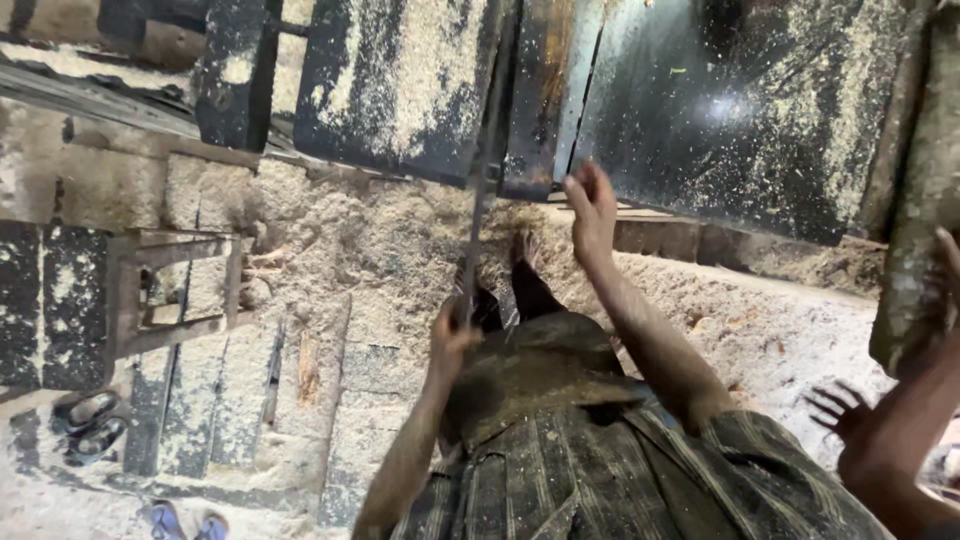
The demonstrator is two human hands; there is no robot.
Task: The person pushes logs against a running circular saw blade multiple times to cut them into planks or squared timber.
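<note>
Left hand grip closed round thin dark strip; right hand open-fingered at sawdusted black table edge.

Thin dark blade upright, sawdust-dusted, at table edge

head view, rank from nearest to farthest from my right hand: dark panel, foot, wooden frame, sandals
From the right hand:
1. dark panel, just above, at the fingertips
2. foot, just below and left, on the sawdust
3. wooden frame, far left
4. sandals, lower left, farthest
</note>
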